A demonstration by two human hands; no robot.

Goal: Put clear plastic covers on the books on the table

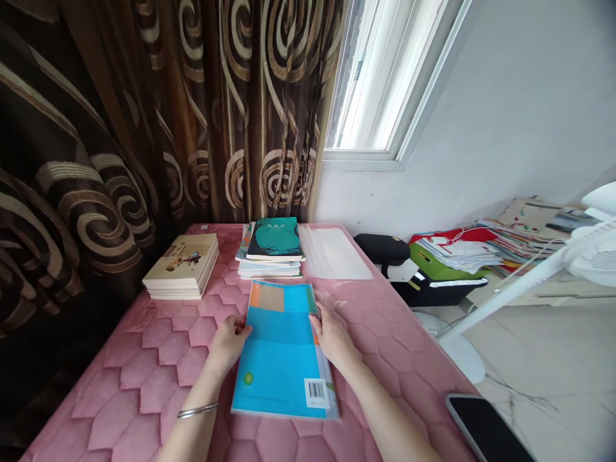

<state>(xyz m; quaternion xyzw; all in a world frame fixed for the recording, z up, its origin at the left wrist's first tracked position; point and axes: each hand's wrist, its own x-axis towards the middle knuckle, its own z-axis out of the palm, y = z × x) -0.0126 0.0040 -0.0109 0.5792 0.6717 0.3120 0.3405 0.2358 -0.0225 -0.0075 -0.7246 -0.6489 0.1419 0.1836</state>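
Holds a bright blue, rectangular paperback book (279,353) flat, or nearly so, on a pink padded covering with a hexagon pattern (158,330), directly between the fingers of both hands. In hand, by the look of it: steadying or squaring the book, with a greyish, see-through-looking strip (326,364) along its right edge. Probably calls next for even pressure from both sides, so as not to bend or skew the cover. Pinches the left edge lightly with the left hand (228,340), fingers curled inward, silver metal bangle (197,410) at the wrist. Grasps the right edge, slightly farther up, with the right hand (334,335), thumb over the cover. Angles both forearms inward from the near side. Beyond the fingertips: a teal-topped book stack (274,240); farther left, cream-coloured books (180,266); beyond the right fingers, whitish translucent sheets (339,253).
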